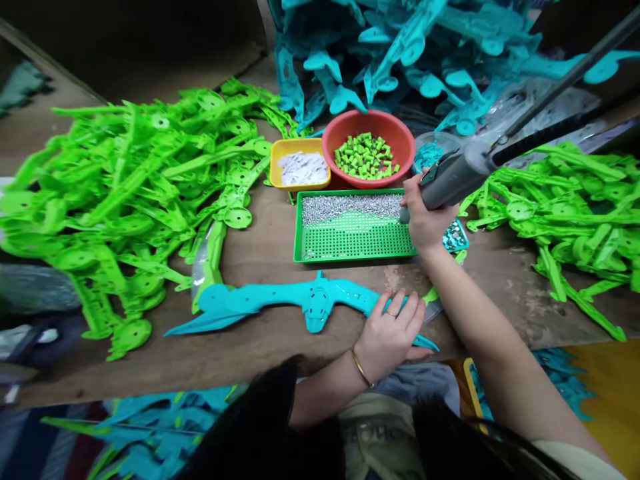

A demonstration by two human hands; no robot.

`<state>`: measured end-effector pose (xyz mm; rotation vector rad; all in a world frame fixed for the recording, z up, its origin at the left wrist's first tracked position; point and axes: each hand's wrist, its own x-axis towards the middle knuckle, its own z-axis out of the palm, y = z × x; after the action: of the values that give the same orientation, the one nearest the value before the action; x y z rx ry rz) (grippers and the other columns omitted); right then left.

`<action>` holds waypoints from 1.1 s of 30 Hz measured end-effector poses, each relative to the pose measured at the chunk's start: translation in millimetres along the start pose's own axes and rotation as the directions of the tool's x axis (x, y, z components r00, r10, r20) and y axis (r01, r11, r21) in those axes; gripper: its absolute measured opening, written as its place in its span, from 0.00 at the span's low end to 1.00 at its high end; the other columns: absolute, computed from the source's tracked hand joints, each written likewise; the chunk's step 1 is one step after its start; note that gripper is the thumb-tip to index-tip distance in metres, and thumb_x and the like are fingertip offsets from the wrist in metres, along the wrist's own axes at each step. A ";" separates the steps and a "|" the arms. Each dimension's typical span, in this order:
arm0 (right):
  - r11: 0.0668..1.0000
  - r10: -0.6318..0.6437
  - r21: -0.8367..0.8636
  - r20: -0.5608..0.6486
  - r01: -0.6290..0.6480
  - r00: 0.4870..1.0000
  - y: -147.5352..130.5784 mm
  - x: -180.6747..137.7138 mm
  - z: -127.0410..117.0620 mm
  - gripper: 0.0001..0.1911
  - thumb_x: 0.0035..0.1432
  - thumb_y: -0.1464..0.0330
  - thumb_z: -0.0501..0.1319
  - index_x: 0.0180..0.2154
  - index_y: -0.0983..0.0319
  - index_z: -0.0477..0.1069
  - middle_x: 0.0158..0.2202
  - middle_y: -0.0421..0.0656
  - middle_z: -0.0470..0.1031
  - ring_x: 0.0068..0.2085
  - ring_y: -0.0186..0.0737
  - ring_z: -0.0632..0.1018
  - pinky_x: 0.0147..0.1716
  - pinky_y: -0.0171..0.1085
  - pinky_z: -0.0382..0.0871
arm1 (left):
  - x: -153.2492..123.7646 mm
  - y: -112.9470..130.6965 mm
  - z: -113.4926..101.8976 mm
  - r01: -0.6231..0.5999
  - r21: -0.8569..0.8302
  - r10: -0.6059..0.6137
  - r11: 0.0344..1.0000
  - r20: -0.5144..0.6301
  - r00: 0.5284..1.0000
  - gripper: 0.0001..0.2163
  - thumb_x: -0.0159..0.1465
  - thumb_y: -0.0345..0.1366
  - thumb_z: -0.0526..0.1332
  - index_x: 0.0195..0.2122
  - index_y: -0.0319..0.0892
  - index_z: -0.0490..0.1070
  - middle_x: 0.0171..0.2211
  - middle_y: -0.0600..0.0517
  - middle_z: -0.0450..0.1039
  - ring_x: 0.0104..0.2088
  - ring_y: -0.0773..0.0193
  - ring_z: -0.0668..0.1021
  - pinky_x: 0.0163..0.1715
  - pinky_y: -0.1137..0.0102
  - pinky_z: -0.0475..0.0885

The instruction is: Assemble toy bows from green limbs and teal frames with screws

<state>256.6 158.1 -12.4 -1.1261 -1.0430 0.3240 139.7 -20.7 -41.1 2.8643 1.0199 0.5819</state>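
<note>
A long teal plastic bow-shaped part (300, 300) lies across the brown table in front of me. My left hand (393, 333) rests flat on its right end, fingers spread, a ring and a bracelet showing. My right hand (425, 213) is wrapped round the grey handle of a hanging power screwdriver (457, 175), whose tip sits at the right edge of a green perforated tray (350, 243) holding a band of small silver screws (350, 205).
A red bowl (369, 127) of green pieces and a yellow tub (299, 150) of white bits stand behind the tray. Piles of green parts (130, 193) lie left and green parts (565, 207) right. Teal parts (400, 53) are heaped at the back.
</note>
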 end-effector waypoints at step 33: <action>0.971 -0.008 0.238 -0.031 0.015 0.999 -55.4 7.6 -44.8 0.21 0.53 0.55 0.65 0.46 0.55 0.68 0.36 0.39 0.76 0.24 0.32 0.75 0.26 0.37 0.74 | 0.2 -1.7 3.4 0.028 -0.014 -0.029 1.000 -0.055 0.998 0.46 0.52 0.70 0.49 0.56 0.33 0.67 0.54 0.37 0.70 0.56 0.52 0.71 0.56 0.59 0.63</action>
<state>282.1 112.7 36.9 -0.9064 -0.9560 0.4106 140.1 -18.9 -44.5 2.8321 1.0579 0.6666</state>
